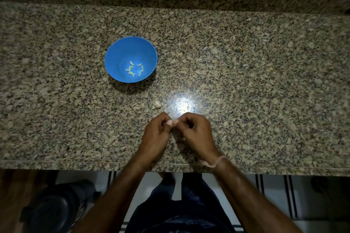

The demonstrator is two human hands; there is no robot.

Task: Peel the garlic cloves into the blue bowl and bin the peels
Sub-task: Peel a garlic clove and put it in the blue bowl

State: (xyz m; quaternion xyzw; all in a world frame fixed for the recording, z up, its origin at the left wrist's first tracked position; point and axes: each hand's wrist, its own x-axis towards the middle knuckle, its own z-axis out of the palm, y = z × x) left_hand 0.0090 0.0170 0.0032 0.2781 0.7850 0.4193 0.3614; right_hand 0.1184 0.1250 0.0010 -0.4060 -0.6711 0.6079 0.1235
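1. Head view looks straight down on a speckled granite tabletop (246,73), with a wooden surface behind its raised back edge.
2. Both hands meet over the near part of the tabletop, just inside its front edge.
3. The left hand (156,134) has its fingers (164,119) curled, with thumb and forefinger clamped on a small pale garlic clove (175,122).
4. The right hand (196,131) faces it, fingers curled the same way, and pinches the same clove from the other side, so the fingertips of the two hands nearly touch.
5. Most of the clove is hidden by the fingertips; whether any skin is on it cannot be told.
6. An unpeeled garlic piece (157,104) lies on the tabletop just beyond the hands, beside a bright glare spot.
7. The blue bowl (113,56) stands upright farther back and to the left, apart from the hands.
8. Several peeled cloves (133,70) lie scattered on the bowl's bottom.
9. A pale thread (214,162) circles the right wrist.
10. A dark round bin (51,212) stands on the floor at lower left, below the tabletop's front edge.
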